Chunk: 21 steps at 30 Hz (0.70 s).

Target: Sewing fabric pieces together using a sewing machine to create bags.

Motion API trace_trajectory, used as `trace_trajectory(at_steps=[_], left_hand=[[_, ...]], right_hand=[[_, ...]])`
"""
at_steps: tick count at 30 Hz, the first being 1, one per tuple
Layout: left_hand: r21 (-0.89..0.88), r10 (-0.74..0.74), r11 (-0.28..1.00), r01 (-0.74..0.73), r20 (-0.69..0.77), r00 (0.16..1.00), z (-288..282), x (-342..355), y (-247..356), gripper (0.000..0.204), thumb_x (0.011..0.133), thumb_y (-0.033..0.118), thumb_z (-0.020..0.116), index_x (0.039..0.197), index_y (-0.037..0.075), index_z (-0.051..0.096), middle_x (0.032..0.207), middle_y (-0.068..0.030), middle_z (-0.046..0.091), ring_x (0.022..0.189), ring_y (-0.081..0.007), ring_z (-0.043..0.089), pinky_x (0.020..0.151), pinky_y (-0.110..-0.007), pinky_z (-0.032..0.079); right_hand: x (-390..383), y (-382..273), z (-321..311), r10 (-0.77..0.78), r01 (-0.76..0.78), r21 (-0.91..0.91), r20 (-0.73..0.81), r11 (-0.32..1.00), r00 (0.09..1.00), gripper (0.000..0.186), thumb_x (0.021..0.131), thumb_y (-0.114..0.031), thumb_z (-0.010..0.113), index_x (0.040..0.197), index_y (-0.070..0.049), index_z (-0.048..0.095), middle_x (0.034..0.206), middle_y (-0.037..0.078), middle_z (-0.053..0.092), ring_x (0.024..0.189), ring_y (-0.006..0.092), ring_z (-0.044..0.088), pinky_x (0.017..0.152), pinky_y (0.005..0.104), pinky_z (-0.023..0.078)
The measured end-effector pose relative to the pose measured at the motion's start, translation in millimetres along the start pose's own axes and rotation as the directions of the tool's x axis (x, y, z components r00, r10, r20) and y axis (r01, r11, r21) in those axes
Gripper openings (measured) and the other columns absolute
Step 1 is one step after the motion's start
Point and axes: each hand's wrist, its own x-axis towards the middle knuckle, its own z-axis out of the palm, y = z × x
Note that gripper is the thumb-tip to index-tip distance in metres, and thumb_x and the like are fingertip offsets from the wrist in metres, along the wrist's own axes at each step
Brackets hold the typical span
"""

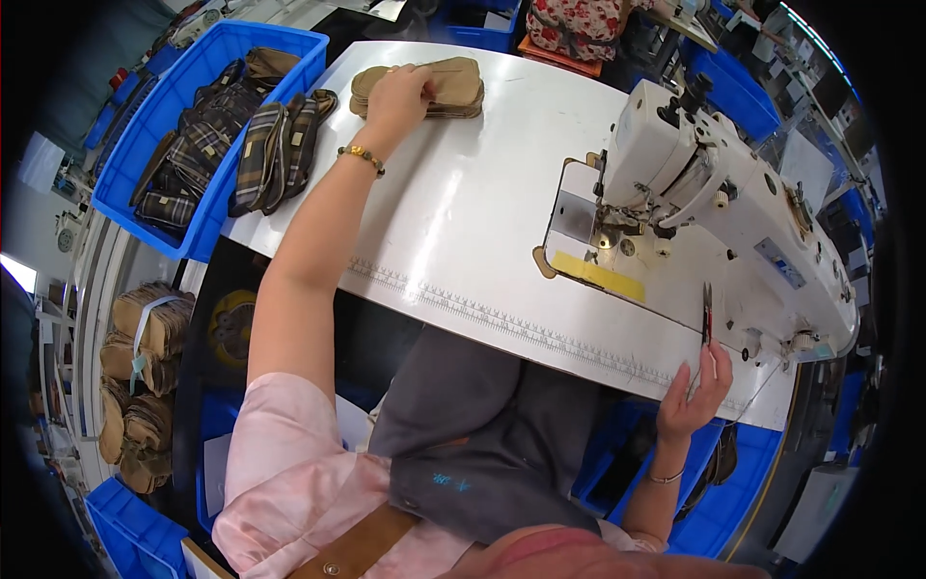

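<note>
A stack of tan, rounded fabric pieces (455,85) lies at the far left of the white sewing table (463,212). My left hand (400,99) rests over the left part of this stack, fingers curled down and closed on the top fabric piece; the hand hides part of their grip. At the table's near right edge, my right hand (696,391) holds a pair of small scissors (707,314) with red on the handle, blades pointing away from me. Left of the scissors, the sewing machine (666,154) has its needle area over a metal plate beside a yellow strip (598,277).
Left of the table stands a blue bin (207,236) of plaid fabric pieces, with more plaid pieces (275,154) on the table beside it. Tied tan bundles (145,328) sit lower left. A printed ruler scale (502,318) runs along the near edge.
</note>
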Motion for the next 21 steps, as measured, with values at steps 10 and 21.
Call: trace_trajectory(at_steps=[10, 21], left_hand=[[-0.319, 0.299, 0.924, -0.212, 0.257, 0.919, -50.6, -83.7, 114.2, 0.031, 0.084, 0.021, 0.077, 0.112, 0.01, 0.071, 0.113, -0.0064, 0.066, 0.105, -0.0294, 0.063, 0.086, -0.043, 0.051], [-0.26, 0.438, 0.899, -0.352, 0.521, 0.733, -70.5, -148.3, 165.9, 0.099, 0.081, 0.072, 0.061, 0.155, 0.01, 0.041, 0.162, -0.0106, 0.037, 0.149, -0.0358, 0.034, 0.116, -0.061, 0.028]], right_hand=[[79.9, -45.5, 75.8, -0.678, 0.566, 0.426, 0.175, 0.706, 0.714, 0.039, 0.079, -0.012, 0.072, 0.117, -0.005, 0.068, 0.126, 0.012, 0.064, 0.114, 0.0255, 0.064, 0.101, 0.0465, 0.05], [81.9, -50.8, 120.3, -0.646, 0.372, 0.597, 0.344, 0.711, 0.681, 0.064, 0.078, -0.036, 0.078, 0.128, 0.001, 0.062, 0.132, 0.015, 0.063, 0.126, 0.0305, 0.058, 0.108, 0.0453, 0.045]])
